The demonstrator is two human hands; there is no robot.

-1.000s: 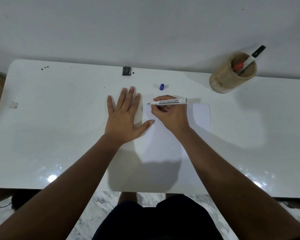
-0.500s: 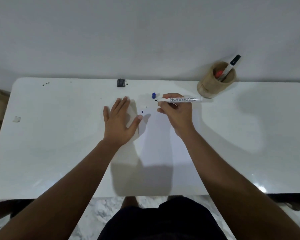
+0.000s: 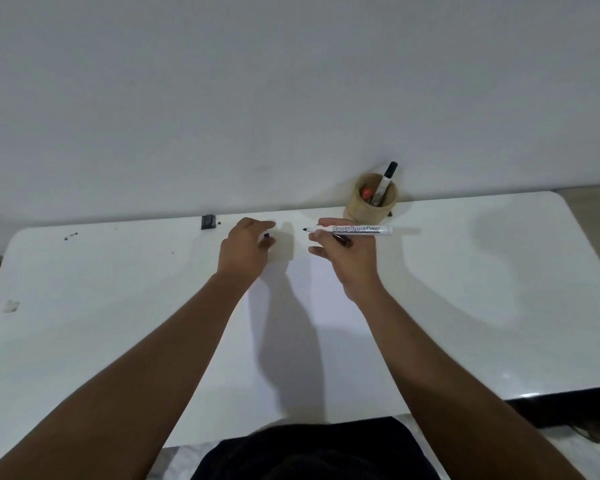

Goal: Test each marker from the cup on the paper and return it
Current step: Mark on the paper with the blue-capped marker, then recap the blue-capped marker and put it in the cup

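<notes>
My right hand (image 3: 347,258) holds an uncapped white board marker (image 3: 361,229) level above the table, its dark tip pointing left. My left hand (image 3: 246,249) is just left of it, with fingers and thumb pinched around a small blue cap (image 3: 266,235). The white paper (image 3: 329,289) lies under and in front of both hands, partly in their shadow. A tan wooden cup (image 3: 369,206) stands at the table's far edge, behind the right hand. It holds a black-capped marker (image 3: 386,183) and a red-capped marker (image 3: 366,193).
The white table (image 3: 465,306) meets a plain wall at the back. A small black object (image 3: 207,222) sits at the far edge left of my hands. Dark specks (image 3: 70,236) and a pale smudge (image 3: 11,305) mark the left side.
My left hand left the paper, reached forward and closed on the blue cap. My right hand lifted the marker off the paper. The camera tilted up.
</notes>
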